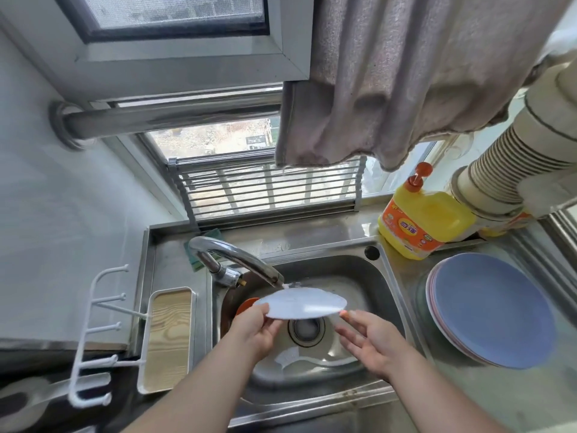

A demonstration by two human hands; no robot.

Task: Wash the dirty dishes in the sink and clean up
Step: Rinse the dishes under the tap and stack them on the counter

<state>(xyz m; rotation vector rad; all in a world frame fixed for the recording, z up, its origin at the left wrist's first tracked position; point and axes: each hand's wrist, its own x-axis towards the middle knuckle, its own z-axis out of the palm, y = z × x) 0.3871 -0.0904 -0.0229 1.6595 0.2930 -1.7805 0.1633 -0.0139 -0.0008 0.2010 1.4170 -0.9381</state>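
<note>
I have a white plate [299, 303] under the running tap [237, 260], over the sink [384, 285]. My left hand [254, 332] pinches its rim at 9 o'clock; my right hand [371, 339] is spread, fingers straight, fingertips just at the rim at 3 o'clock, holding nothing. A stack of plates [490, 310] sits on the counter at 3 o'clock, seemingly washed. At least one orange dish [246, 304] lies in the sink at 9 o'clock. I judge it well along, with rinsing, that dish and tidying left.

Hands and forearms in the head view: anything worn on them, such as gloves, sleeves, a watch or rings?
Nothing visible. The left hand and right hand are ungloved, and both forearms are bare down to the frame's bottom edge. No sleeve, watch, bracelet or ring shows.
</note>
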